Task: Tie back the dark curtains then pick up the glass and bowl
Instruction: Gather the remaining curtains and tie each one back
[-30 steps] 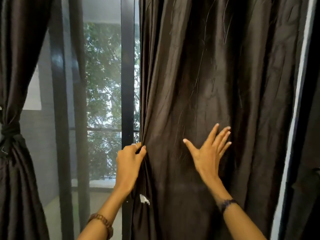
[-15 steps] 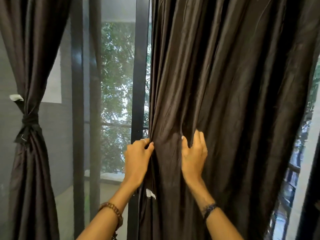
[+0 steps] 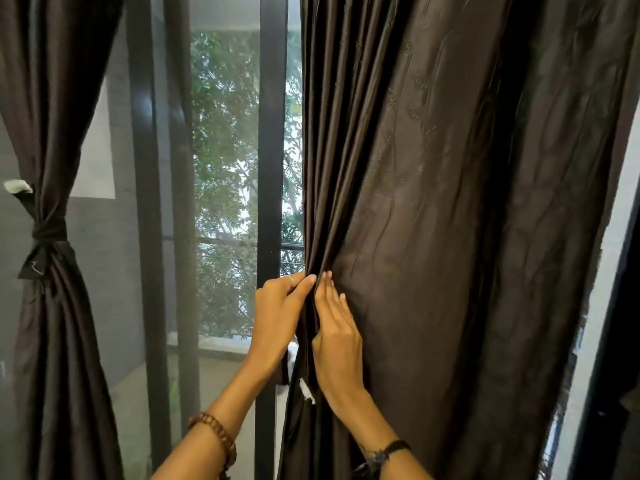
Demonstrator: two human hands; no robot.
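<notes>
Both hands sit at the right curtain's (image 3: 433,202) inner edge: left hand (image 3: 277,317) pinches the gathered folds, right hand (image 3: 337,337) lies flat-fingered beside it. The loose fabric hangs vertically and spreads off rightward, so the right hand is nearer.

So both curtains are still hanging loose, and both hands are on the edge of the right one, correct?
Not quite. The head view shows the left curtain already tied back; only the right curtain hangs loose, with the left hand and right hand on its edge.
</notes>
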